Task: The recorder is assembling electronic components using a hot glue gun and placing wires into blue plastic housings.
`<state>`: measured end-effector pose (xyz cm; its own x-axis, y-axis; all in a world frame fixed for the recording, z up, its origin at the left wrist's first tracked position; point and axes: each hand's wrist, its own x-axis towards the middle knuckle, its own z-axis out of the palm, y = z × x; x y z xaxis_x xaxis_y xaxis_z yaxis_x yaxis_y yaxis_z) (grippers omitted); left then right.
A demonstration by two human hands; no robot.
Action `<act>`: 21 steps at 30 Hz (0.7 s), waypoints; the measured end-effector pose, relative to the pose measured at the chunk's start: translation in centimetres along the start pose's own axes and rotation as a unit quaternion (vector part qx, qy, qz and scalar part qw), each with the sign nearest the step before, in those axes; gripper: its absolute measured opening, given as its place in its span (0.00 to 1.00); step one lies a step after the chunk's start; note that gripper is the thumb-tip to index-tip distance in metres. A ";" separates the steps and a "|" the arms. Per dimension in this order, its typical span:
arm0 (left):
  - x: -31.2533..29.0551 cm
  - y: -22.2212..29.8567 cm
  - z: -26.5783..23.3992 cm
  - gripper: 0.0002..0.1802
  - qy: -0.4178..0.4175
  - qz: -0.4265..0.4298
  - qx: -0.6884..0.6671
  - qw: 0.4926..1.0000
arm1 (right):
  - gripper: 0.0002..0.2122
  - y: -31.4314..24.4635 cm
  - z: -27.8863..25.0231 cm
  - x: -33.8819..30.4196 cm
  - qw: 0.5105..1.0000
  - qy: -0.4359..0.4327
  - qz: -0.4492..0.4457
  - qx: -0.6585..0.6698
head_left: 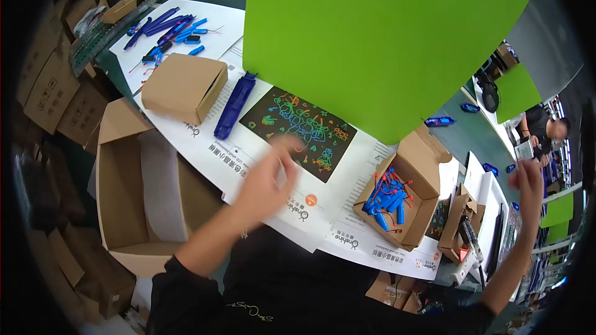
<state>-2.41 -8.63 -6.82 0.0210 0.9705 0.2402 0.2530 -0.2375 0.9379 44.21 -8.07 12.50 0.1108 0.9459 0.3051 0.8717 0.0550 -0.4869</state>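
My left hand [267, 180] hovers over a printed white sheet [292, 211], at the lower left edge of a black card [264, 115] with rainbow line drawings. Its fingers blur with motion, but thumb and fingers stand apart with nothing between them. A long blue-purple plastic casing [234, 107] lies just beyond it. My right hand [528, 177] is raised at the far right, fingers bent together; what they hold, if anything, cannot be made out. Nearer the middle, an open cardboard box [425, 201] contains several blue cylindrical batteries [388, 197] with red wires.
A large green panel [379, 37] rises over the far side. At left are a closed cardboard box [180, 84], a pile of blue casings and batteries [171, 31], and a large open carton [121, 174] below the table edge. A co-worker [539, 127] sits far right.
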 end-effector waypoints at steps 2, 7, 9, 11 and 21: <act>4.8 -1.2 -3.3 0.27 0.152 0.095 0.251 0.951 | 0.10 -2.4 -2.8 -7.2 0.999 -0.003 0.037 -0.026; 8.4 -4.1 -5.5 0.26 0.036 -0.080 0.493 0.866 | 0.10 -3.5 -3.3 -19.2 0.983 0.017 0.180 -0.039; 7.7 -3.9 -6.1 0.24 0.060 0.003 0.440 0.896 | 0.08 -1.4 -3.9 -20.8 0.957 -0.036 0.284 -0.042; 7.5 -2.9 -5.0 0.22 0.096 0.060 0.314 0.942 | 0.16 2.4 -3.9 -23.9 0.921 -0.041 0.359 -0.148; -0.7 1.2 9.0 0.17 -0.097 -0.175 -0.366 0.909 | 0.24 11.1 2.8 -24.3 0.782 0.007 0.538 0.315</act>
<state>6.57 -9.23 -8.13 0.2510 0.9641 -0.0866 -0.4333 0.1919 0.8806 49.86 -29.59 -2.57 0.6270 0.5502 -0.5515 -0.1368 -0.6192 -0.7732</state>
